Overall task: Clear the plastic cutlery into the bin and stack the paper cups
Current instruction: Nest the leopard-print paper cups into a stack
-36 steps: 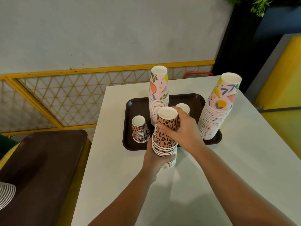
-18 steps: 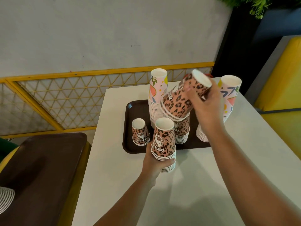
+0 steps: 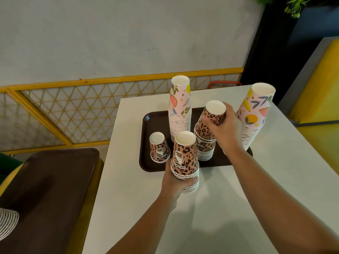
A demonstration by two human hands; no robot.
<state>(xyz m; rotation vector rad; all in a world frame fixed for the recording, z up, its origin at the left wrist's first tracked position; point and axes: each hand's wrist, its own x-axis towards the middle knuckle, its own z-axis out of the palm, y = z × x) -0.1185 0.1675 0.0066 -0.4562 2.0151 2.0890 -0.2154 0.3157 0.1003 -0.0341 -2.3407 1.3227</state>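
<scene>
Nearest the camera, low in the centre of the frame, the left hand [image 3: 177,182] wraps its fingers round the lower rims of a short stack of leopard-print paper cups [image 3: 185,158], all upside down, at the near edge of the brown tray [image 3: 146,143]; it seems to be steadying the stack (whether the base rests on the white table [image 3: 229,208] or is lifted clear I cannot tell). Just left of it, on the tray, a single leopard-print cup [image 3: 158,150] stands inverted and alone, probably next to be gathered. Right of centre, the right hand [image 3: 224,132] curls round a tilted clutch of leopard cups [image 3: 211,123], seating them on another leopard stack [image 3: 206,151] on the tray; the tilt suggests they are not yet fully home. Farther back, a tall fruit-print stack [image 3: 179,110] stands upright at the tray's middle, and a second floral stack [image 3: 255,114] leans at the right edge. No plastic cutlery or bin shows; at lower left sits a second brown tray [image 3: 45,189] and, at the frame edge, some white ridged rims [image 3: 7,222].
</scene>
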